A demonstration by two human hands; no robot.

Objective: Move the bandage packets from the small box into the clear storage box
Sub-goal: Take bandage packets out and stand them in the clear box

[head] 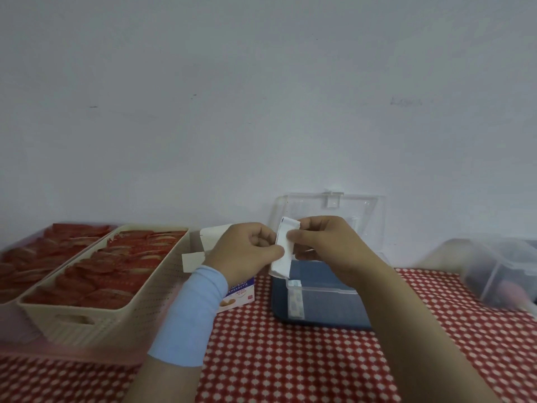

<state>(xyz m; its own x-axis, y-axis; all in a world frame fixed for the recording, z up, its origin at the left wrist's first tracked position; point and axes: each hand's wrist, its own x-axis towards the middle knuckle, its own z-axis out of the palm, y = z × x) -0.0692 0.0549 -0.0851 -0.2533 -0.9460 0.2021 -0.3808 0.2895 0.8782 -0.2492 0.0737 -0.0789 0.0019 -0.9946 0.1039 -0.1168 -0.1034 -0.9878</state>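
Above the clear storage box (328, 303), just over its left edge, you hold a white strip of bandage packets (283, 251) between both hands: your left hand (247, 251) pinches its lower left edge with thumb and curled fingers, and your right hand (325, 242) pinches the upper part from the other side. The box's lid (328, 207) stands open against the wall behind. A single packet (295, 301) already leans against the inside of the left front corner, so I judge the transfer begun but barely. The small box (239, 295) sits on the checked tablecloth (290, 359) just left of the storage box, largely hidden by your left wrist, with its flaps (213, 237) open; you cannot see from here how many packets remain inside it. What is left, as I read it, is to drop this strip in and then check the small box for more. The cream basket (122, 312) of red packets at far left and the other clear container (499, 269) at right play no part
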